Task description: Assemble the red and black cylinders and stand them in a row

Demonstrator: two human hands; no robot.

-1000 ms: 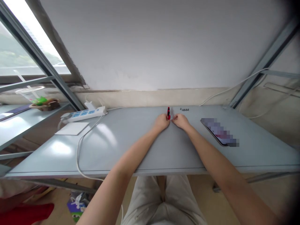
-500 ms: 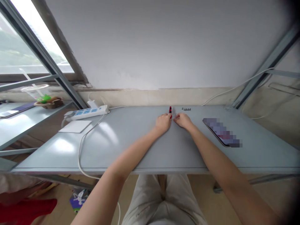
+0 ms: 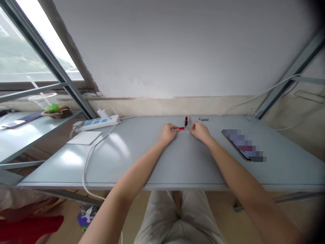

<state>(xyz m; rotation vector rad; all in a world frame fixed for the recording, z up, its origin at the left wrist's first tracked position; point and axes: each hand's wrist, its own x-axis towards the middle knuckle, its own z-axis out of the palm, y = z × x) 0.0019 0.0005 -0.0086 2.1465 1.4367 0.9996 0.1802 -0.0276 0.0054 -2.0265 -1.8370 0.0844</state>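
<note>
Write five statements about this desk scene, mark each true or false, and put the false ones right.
1. The left hand holds a small red piece. True.
2. The phone lies to the left of the left hand. False: it lies to the right of the right hand.
3. Small dark pieces lie on the tabletop, beyond the right hand. True.
4. The power strip lies on the floor. False: it is on the tabletop, toward the left end.
5. A flat white square lies on the tabletop, nearer the person than the power strip. True.
</note>
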